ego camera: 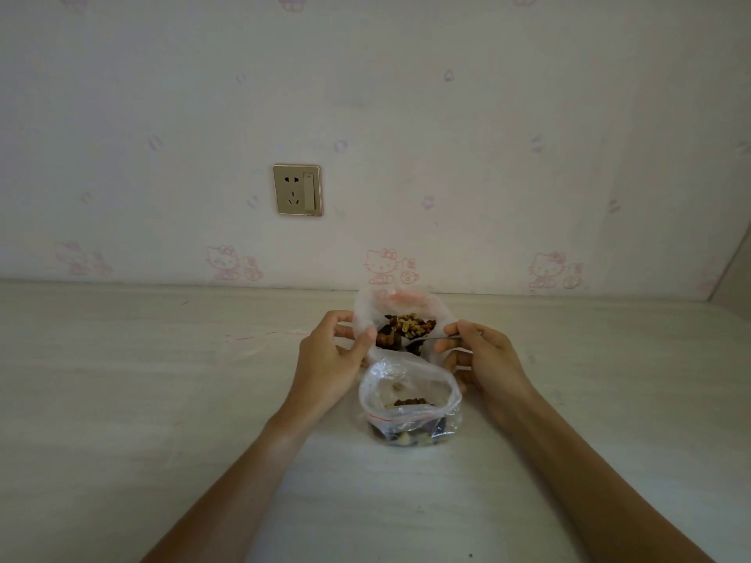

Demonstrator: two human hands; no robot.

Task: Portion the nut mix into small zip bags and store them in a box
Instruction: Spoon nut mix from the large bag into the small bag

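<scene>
A large clear bag of nut mix (406, 325) stands open on the white table (142, 400) near the wall. My left hand (331, 359) pinches its left rim between thumb and fingers. My right hand (479, 357) grips a metal spoon (430, 340) whose bowl reaches into the nut mix. In front of the large bag stands a small zip bag (410, 408) with a red seal line, its mouth open and a small amount of nuts at its bottom. No box is in view.
The papered wall (406, 156) rises right behind the bags, with a gold socket plate (298, 190) to the left. A thin scrap of clear plastic (260, 339) lies on the table left of my left hand.
</scene>
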